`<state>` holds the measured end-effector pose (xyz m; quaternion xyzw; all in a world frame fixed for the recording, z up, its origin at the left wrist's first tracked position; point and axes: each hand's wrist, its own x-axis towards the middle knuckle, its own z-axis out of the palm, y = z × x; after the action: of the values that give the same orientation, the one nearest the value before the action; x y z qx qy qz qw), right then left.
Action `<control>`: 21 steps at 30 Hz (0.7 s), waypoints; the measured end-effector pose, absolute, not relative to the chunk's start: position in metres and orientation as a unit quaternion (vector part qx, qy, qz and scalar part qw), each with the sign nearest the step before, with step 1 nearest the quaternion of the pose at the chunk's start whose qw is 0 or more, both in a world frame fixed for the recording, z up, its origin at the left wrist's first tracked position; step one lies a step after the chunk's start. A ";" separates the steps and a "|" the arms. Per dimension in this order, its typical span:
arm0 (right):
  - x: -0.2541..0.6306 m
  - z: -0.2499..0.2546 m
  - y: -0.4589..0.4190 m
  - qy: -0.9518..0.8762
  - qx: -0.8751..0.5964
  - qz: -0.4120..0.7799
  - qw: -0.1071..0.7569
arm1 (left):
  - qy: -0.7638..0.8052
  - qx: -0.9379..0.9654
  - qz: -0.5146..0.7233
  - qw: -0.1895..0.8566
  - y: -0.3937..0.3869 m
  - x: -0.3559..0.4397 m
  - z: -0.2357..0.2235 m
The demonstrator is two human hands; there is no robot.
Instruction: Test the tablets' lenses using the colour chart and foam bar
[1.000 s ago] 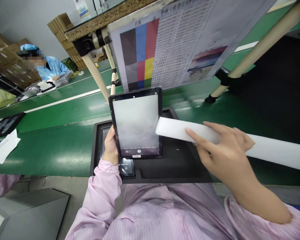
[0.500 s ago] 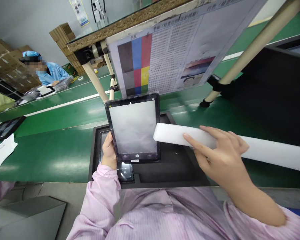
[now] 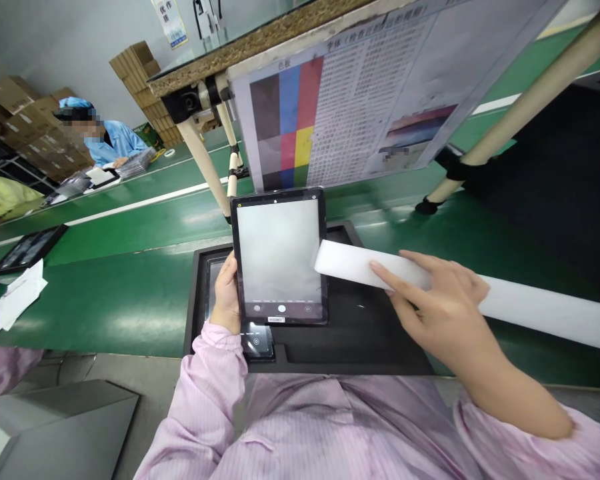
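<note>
My left hand (image 3: 227, 293) grips a black-framed tablet (image 3: 280, 253) by its left edge and holds it upright. Its screen is a plain light grey with camera-style buttons along the bottom. Closed around a long white foam strip (image 3: 540, 300) is my right hand (image 3: 440, 300), its index finger lying along the strip. The strip's near end reaches the tablet's right edge; whether they touch I cannot tell. Below the tablet is a black tray (image 3: 350, 340), and a second tablet (image 3: 261, 341) lies in its left part, mostly hidden.
A printed chart (image 3: 360, 100) with colour blocks hangs from a shelf (image 3: 280, 40) on beige pipe legs. White papers (image 3: 20, 297) and a dark tray (image 3: 27, 250) lie on the green bench (image 3: 130, 293). A person in blue (image 3: 115, 143) sits across, near stacked cartons (image 3: 45, 133).
The whole view has shifted, so the surroundings appear slightly further right. Both hands keep their holds on the tablet and the foam strip. The tablet's screen looks more even.
</note>
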<state>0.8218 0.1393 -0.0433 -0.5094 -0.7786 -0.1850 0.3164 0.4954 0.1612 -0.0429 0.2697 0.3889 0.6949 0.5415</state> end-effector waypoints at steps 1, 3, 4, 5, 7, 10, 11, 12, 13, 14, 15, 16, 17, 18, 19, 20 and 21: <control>0.824 -0.045 0.141 -0.782 -0.513 -0.174 0.309 | 0.391 0.271 0.694 0.540 0.162 0.495 -0.043; 0.829 -0.047 0.142 -0.788 -0.516 -0.153 0.300 | 0.395 0.273 0.689 0.543 0.162 0.495 -0.043; 0.832 -0.047 0.142 -0.790 -0.515 -0.147 0.299 | 0.395 0.273 0.686 0.546 0.161 0.495 -0.043; 0.834 -0.046 0.141 -0.791 -0.513 -0.144 0.300 | 0.395 0.272 0.684 0.550 0.161 0.495 -0.042; 0.837 -0.043 0.139 -0.792 -0.507 -0.153 0.305 | 0.395 0.273 0.680 0.555 0.159 0.496 -0.041; 0.837 -0.034 0.132 -0.789 -0.502 -0.178 0.305 | 0.398 0.267 0.685 0.548 0.157 0.495 -0.039; 0.836 -0.031 0.130 -0.789 -0.500 -0.184 0.305 | 0.402 0.263 0.689 0.543 0.156 0.495 -0.039; 0.836 -0.028 0.128 -0.790 -0.498 -0.188 0.306 | 0.405 0.260 0.692 0.538 0.156 0.495 -0.038; 0.835 -0.026 0.126 -0.791 -0.494 -0.191 0.307 | 0.408 0.257 0.693 0.535 0.156 0.494 -0.038; 0.835 -0.024 0.124 -0.792 -0.490 -0.194 0.309 | 0.410 0.255 0.694 0.534 0.156 0.494 -0.038; 0.835 -0.022 0.122 -0.793 -0.486 -0.196 0.311 | 0.412 0.256 0.693 0.534 0.156 0.494 -0.038; 0.835 -0.021 0.121 -0.794 -0.482 -0.198 0.312 | 0.413 0.258 0.691 0.535 0.156 0.494 -0.038; 0.836 -0.020 0.120 -0.794 -0.480 -0.200 0.314 | 0.414 0.260 0.691 0.533 0.156 0.494 -0.038; 0.836 -0.019 0.119 -0.794 -0.479 -0.202 0.316 | 0.414 0.264 0.690 0.531 0.156 0.494 -0.038; 0.836 -0.018 0.118 -0.793 -0.478 -0.203 0.317 | 0.414 0.269 0.689 0.530 0.156 0.494 -0.038; 0.836 -0.018 0.117 -0.794 -0.478 -0.203 0.318 | 0.414 0.274 0.688 0.529 0.155 0.494 -0.037; 0.837 -0.018 0.117 -0.794 -0.477 -0.201 0.318 | 0.415 0.278 0.687 0.528 0.155 0.494 -0.037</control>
<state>0.8365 0.1167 -0.0181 -0.4768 -0.7945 -0.2012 0.3178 0.4941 0.1552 -0.0369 0.2779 0.4146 0.6870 0.5282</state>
